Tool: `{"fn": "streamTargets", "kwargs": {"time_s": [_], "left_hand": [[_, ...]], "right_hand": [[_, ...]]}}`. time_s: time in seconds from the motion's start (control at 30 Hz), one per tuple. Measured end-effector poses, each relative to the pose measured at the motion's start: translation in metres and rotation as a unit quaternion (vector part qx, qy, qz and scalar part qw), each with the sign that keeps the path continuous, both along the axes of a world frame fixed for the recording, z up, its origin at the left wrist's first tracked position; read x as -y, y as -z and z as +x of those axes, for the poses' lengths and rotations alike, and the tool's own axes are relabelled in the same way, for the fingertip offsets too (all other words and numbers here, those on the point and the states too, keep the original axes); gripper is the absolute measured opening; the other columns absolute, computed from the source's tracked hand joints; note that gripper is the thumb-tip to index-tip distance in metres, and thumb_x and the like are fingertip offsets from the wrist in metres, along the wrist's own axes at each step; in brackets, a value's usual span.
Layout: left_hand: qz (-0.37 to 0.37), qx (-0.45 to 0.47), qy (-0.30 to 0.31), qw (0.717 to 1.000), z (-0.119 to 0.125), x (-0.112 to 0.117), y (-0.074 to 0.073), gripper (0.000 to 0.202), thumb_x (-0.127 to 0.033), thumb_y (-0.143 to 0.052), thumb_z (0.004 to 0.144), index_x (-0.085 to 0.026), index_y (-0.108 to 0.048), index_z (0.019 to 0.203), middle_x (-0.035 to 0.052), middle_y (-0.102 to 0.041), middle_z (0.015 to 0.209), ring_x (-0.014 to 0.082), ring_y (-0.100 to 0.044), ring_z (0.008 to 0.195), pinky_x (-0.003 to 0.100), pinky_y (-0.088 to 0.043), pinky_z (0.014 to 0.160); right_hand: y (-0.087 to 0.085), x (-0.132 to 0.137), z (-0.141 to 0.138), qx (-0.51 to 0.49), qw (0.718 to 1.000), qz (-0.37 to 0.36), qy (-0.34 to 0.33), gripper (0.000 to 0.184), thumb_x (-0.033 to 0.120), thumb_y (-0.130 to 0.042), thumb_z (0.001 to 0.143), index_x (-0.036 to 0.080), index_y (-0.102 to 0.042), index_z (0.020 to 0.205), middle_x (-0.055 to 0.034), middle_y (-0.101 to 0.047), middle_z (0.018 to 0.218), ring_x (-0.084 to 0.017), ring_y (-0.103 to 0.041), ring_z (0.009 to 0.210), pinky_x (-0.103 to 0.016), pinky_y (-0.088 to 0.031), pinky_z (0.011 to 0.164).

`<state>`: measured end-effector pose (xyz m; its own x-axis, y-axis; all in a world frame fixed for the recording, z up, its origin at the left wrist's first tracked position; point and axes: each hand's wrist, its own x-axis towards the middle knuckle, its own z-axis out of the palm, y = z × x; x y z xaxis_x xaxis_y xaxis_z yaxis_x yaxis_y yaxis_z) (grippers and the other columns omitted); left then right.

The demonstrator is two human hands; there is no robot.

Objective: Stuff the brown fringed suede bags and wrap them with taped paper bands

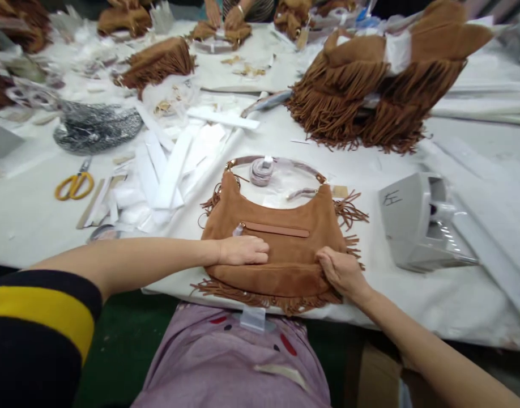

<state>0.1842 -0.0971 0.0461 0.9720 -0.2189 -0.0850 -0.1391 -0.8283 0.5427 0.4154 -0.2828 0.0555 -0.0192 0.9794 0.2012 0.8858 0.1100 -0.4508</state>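
A brown suede handbag (281,243) with fringes lies flat at the table's front edge, its curved strap pointing away from me. Across its upper panel runs a zip pocket with a leather trim (275,229). My left hand (244,250) rests on the bag just below that pocket, fingers curled in and knuckles against the suede. At the bag's right side, my right hand (340,271) is closed on the suede near the lower corner. A coiled wrapped strap (261,171) sits inside the loop of the bag's handle.
A grey tape dispenser (406,221) stands at the right. To the left lie yellow-handled scissors (75,184), white paper strips (170,170) and a dark crumpled bundle (97,126). Fringed brown bags (370,85) are piled behind. Another person's hands (226,16) work at the far side.
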Motion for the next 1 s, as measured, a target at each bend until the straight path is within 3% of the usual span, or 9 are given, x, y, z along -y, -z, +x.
{"fn": "streamTargets", "kwargs": {"time_s": [0.07, 0.17, 0.33, 0.43, 0.5, 0.57, 0.63, 0.8, 1.0], "left_hand": [[-0.033, -0.001, -0.016, 0.999, 0.0, -0.001, 0.003, 0.019, -0.021, -0.042, 0.092, -0.021, -0.055, 0.078, 0.0042, -0.054, 0.089, 0.0199, -0.048, 0.087, 0.031, -0.036, 0.081], [-0.069, -0.002, -0.029, 0.997, 0.002, 0.0, 0.006, 0.016, -0.02, -0.047, 0.089, -0.021, -0.054, 0.074, 0.0044, -0.055, 0.089, 0.0199, -0.049, 0.088, 0.031, -0.037, 0.083], [-0.088, -0.001, -0.076, 0.993, 0.002, -0.005, -0.015, 0.029, -0.028, -0.036, 0.095, -0.017, -0.055, 0.076, 0.0052, -0.06, 0.086, 0.0163, -0.055, 0.082, 0.027, -0.042, 0.078], [-0.157, -0.035, -0.183, 0.97, -0.022, -0.005, -0.039, 0.052, -0.032, -0.007, 0.1, -0.014, -0.056, 0.095, 0.0064, -0.064, 0.087, 0.0137, -0.059, 0.077, 0.025, -0.045, 0.073], [-0.178, -0.054, -0.244, 0.952, -0.05, 0.001, -0.049, 0.047, -0.045, -0.019, 0.099, -0.016, -0.053, 0.11, 0.0063, -0.065, 0.096, 0.0155, -0.061, 0.084, 0.027, -0.046, 0.075], [-0.111, -0.03, -0.266, 0.957, -0.079, 0.011, -0.049, 0.056, -0.061, -0.05, 0.085, -0.018, -0.048, 0.121, 0.0087, -0.062, 0.109, 0.0219, -0.059, 0.095, 0.031, -0.044, 0.081], [-0.024, 0.004, -0.277, 0.96, -0.102, 0.019, -0.043, 0.064, -0.063, -0.062, 0.074, -0.017, -0.05, 0.116, 0.0109, -0.06, 0.109, 0.0254, -0.056, 0.097, 0.034, -0.043, 0.082], [0.058, 0.024, -0.273, 0.96, -0.111, 0.014, -0.03, 0.04, -0.056, -0.044, 0.09, -0.017, -0.051, 0.079, 0.0055, -0.058, 0.082, 0.0202, -0.053, 0.079, 0.03, -0.04, 0.07], [0.101, -0.027, -0.239, 0.965, -0.093, -0.013, -0.037, 0.044, -0.053, -0.031, 0.095, -0.019, -0.054, 0.077, 0.0039, -0.063, 0.077, 0.0178, -0.058, 0.073, 0.027, -0.038, 0.065]], "right_hand": [[-0.013, -0.001, -0.011, -0.013, 0.999, -0.016, -0.047, 0.032, 0.043, -0.039, 0.095, 0.018, -0.058, 0.089, -0.0053, -0.064, 0.078, -0.018, -0.06, 0.072, -0.029, -0.044, 0.066], [-0.027, 0.003, -0.037, 0.02, 0.996, -0.026, -0.081, 0.047, 0.057, -0.054, 0.085, 0.016, -0.057, 0.107, -0.0105, -0.066, 0.094, -0.023, -0.061, 0.085, -0.033, -0.047, 0.073], [-0.021, 0.008, -0.056, 0.046, 0.998, -0.047, -0.001, 0.041, 0.056, -0.048, 0.089, 0.02, -0.054, 0.071, -0.0035, -0.061, 0.068, -0.017, -0.058, 0.063, -0.028, -0.04, 0.057], [-0.018, 0.008, -0.053, 0.031, 0.999, -0.03, 0.017, 0.043, 0.055, -0.046, 0.091, 0.021, -0.05, 0.064, -0.0015, -0.059, 0.062, -0.015, -0.056, 0.059, -0.026, -0.037, 0.055], [-0.018, 0.009, -0.053, 0.031, 0.999, -0.015, 0.031, 0.043, 0.054, -0.045, 0.091, 0.021, -0.05, 0.063, -0.0016, -0.059, 0.06, -0.015, -0.057, 0.057, -0.026, -0.036, 0.054], [-0.016, 0.009, -0.054, 0.033, 0.998, -0.008, 0.046, 0.043, 0.053, -0.044, 0.092, 0.021, -0.052, 0.065, -0.002, -0.06, 0.06, -0.015, -0.057, 0.056, -0.026, -0.036, 0.054], [-0.013, 0.008, -0.057, 0.034, 0.998, -0.004, 0.056, 0.043, 0.053, -0.044, 0.092, 0.02, -0.054, 0.067, -0.0026, -0.061, 0.061, -0.015, -0.058, 0.057, -0.026, -0.036, 0.055], [-0.008, 0.005, -0.059, 0.033, 0.997, 0.003, 0.071, 0.041, 0.051, -0.044, 0.093, 0.019, -0.059, 0.072, -0.0034, -0.064, 0.063, -0.017, -0.061, 0.059, -0.026, -0.038, 0.058], [-0.003, 0.001, -0.059, 0.046, 0.994, 0.003, 0.101, 0.04, 0.048, -0.044, 0.093, 0.02, -0.059, 0.07, -0.0026, -0.063, 0.059, -0.016, -0.06, 0.057, -0.026, -0.035, 0.055]]}}
